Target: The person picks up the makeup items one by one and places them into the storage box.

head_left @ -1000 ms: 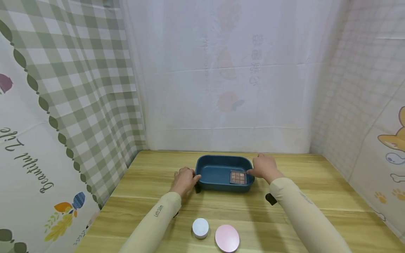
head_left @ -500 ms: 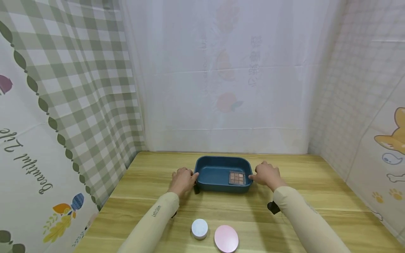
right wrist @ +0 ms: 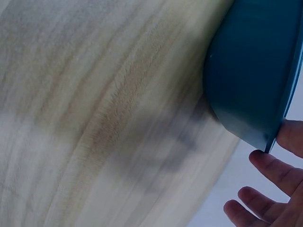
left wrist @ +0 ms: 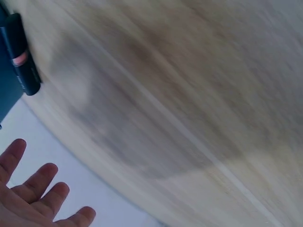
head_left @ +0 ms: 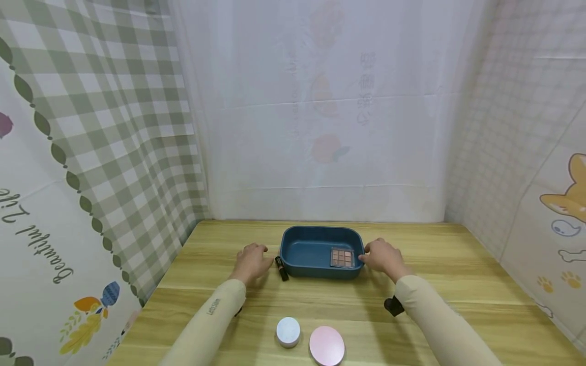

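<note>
A dark blue rounded storage bin stands on the table, with an eyeshadow palette lying in its right end. My right hand is at the bin's right end. In the right wrist view the thumb and index finger pinch the rim, while the other fingers hang free. To the left, my left hand is apart from the bin and holds nothing; its fingers are spread loosely. Between that hand and the bin lies a black lipstick tube with a pinkish band, close to the bin's wall.
Nearer on the wooden table are a small white round jar and a pink round compact, side by side. A white curtain hangs behind the table. Checked cloth hangs at the left and patterned cloth at the right.
My left hand has left the bin's left end and moved left, bringing the lipstick tube into fuller view. The right hand's fingers have shifted slightly at the rim. The palette still lies inside.
</note>
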`<state>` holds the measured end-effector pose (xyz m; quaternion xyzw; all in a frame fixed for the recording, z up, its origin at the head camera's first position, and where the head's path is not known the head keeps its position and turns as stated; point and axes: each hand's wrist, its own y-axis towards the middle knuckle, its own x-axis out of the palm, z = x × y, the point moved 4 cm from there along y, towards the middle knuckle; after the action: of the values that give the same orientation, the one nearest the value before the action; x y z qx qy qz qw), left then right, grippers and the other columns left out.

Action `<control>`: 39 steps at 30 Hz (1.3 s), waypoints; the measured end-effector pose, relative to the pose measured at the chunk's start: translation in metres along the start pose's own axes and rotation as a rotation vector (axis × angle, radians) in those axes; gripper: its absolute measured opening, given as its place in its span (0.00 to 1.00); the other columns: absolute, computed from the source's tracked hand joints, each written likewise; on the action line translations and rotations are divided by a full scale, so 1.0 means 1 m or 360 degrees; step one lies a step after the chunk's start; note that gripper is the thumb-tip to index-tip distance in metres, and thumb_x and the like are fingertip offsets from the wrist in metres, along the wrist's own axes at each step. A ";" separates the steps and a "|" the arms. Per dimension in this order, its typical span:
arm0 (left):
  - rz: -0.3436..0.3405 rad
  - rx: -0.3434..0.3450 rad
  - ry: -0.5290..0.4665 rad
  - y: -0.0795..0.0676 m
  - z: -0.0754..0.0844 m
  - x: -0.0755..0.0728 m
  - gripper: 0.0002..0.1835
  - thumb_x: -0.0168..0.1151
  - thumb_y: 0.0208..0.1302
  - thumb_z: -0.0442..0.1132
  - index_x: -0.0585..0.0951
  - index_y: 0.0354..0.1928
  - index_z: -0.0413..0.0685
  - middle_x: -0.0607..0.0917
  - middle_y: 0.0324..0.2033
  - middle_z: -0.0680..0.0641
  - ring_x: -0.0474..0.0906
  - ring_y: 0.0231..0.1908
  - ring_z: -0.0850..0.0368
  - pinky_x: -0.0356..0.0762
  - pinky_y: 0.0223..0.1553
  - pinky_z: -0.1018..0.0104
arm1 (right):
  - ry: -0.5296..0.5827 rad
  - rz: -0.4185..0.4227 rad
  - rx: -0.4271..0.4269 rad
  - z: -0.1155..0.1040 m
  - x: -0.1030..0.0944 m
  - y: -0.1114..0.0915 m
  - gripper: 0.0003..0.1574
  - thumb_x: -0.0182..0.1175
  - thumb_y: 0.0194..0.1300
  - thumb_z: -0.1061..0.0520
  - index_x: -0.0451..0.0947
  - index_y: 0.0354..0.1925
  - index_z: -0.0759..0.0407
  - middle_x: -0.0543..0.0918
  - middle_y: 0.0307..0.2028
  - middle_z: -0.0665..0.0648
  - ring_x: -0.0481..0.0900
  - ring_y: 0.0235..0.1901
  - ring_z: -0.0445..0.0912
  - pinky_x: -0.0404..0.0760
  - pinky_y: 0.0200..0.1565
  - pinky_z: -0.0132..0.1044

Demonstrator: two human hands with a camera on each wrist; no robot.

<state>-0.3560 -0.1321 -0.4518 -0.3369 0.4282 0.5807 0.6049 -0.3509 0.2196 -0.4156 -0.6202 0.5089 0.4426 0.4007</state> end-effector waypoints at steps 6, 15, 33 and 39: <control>-0.0123 0.0014 -0.0031 -0.003 -0.003 0.004 0.35 0.69 0.60 0.55 0.76 0.64 0.40 0.73 0.62 0.34 0.65 0.64 0.35 0.59 0.63 0.36 | 0.0035 0.0019 0.0007 0.000 0.002 0.000 0.25 0.60 0.69 0.51 0.79 0.54 0.70 0.75 0.53 0.73 0.75 0.52 0.68 0.74 0.46 0.67; -0.0201 0.0114 -0.0012 -0.002 0.000 0.018 0.47 0.76 0.48 0.60 0.72 0.67 0.41 0.69 0.65 0.31 0.60 0.68 0.34 0.56 0.65 0.35 | 0.0048 0.0050 0.0017 -0.001 0.003 -0.002 0.24 0.60 0.69 0.51 0.80 0.53 0.69 0.76 0.53 0.74 0.75 0.53 0.69 0.76 0.45 0.64; -0.0107 0.0098 0.0270 0.002 0.010 0.031 0.49 0.74 0.41 0.72 0.78 0.55 0.37 0.74 0.58 0.34 0.65 0.63 0.38 0.63 0.59 0.36 | 0.0083 0.0053 0.0034 -0.002 0.007 -0.004 0.23 0.60 0.69 0.53 0.79 0.53 0.70 0.76 0.53 0.75 0.75 0.54 0.68 0.77 0.46 0.63; -0.0081 0.0039 0.0412 0.002 0.009 0.030 0.43 0.73 0.40 0.74 0.79 0.43 0.41 0.77 0.47 0.39 0.70 0.53 0.43 0.65 0.54 0.38 | 0.0089 0.0063 0.0017 -0.001 0.004 -0.004 0.23 0.60 0.69 0.53 0.79 0.52 0.71 0.78 0.52 0.74 0.75 0.53 0.68 0.77 0.47 0.62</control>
<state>-0.3583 -0.1111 -0.4747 -0.4123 0.5011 0.5116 0.5632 -0.3465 0.2182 -0.4192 -0.6200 0.5344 0.4301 0.3808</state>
